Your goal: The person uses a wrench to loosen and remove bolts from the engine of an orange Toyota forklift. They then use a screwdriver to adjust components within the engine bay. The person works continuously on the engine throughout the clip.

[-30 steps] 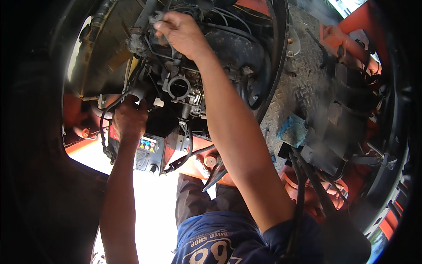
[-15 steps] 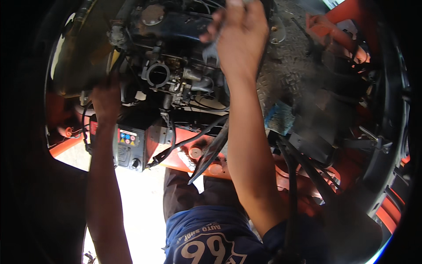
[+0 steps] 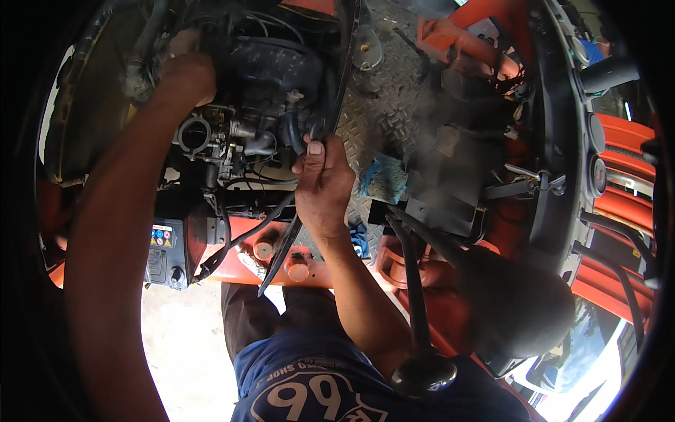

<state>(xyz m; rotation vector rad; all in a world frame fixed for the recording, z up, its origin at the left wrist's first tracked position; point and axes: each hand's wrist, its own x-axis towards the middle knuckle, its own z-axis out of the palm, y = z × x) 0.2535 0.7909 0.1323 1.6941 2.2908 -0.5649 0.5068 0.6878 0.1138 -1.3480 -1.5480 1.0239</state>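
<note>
An engine with a dark, dusty cover (image 3: 271,67) lies in front of me. My left hand (image 3: 188,74) reaches to the cover's far left end, fingers curled in; whatever they close on is hidden beneath them. Below that hand a carburetor (image 3: 195,134) shows its round, open throat. My right hand (image 3: 323,179) is closed at the engine's right side, thumb on top. A small shiny edge shows by its fingertips, but I cannot make out what it holds. Just beside those fingertips a dark curved hose (image 3: 294,130) runs down the engine.
A battery (image 3: 169,246) sits at the lower left. Black cables (image 3: 246,243) cross an orange frame (image 3: 320,273). Right of the engine are a metal tread plate (image 3: 380,91) and a bluish cloth or sponge (image 3: 384,178). Levers (image 3: 415,288) with dark knobs stand near my right arm.
My left hand has moved up from beside the battery to the engine's far left. My right hand has come down from above the cover to the engine's right side. The view has shifted right.
</note>
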